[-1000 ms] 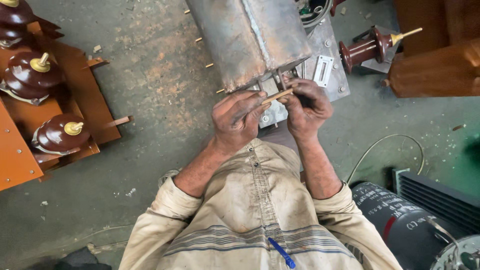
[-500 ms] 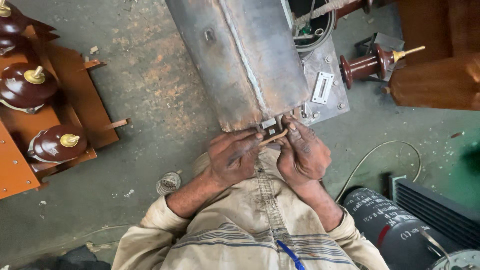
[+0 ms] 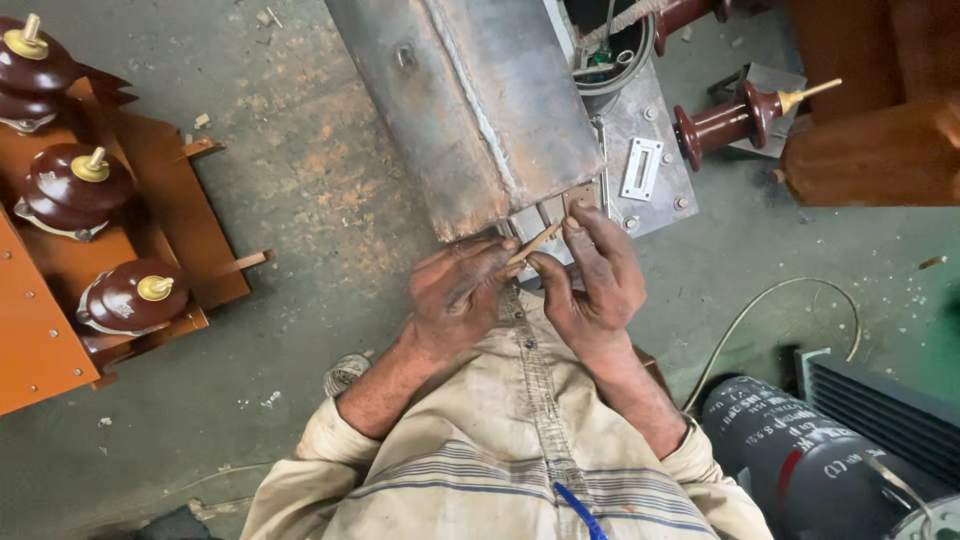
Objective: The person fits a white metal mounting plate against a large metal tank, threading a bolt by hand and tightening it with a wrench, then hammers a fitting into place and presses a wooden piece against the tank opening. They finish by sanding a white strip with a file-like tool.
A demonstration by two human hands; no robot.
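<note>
Two grimy hands, left hand [image 3: 455, 295] and right hand [image 3: 590, 275], are pinched on a thin wooden stick [image 3: 533, 241] at the metal casing's [image 3: 480, 100] lower edge, mid-frame; bare concrete floor [image 3: 300, 190] is seen leftward.

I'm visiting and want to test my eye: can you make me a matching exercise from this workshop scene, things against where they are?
Things:
1. wooden stick
2. metal casing
3. orange rack
4. blue pen

Places:
A. far left, carrying brown insulators
B. in the shirt, bottom edge
C. pinched between both hands
D. top centre, above the hands

Pairs: 1-C, 2-D, 3-A, 4-B
</note>
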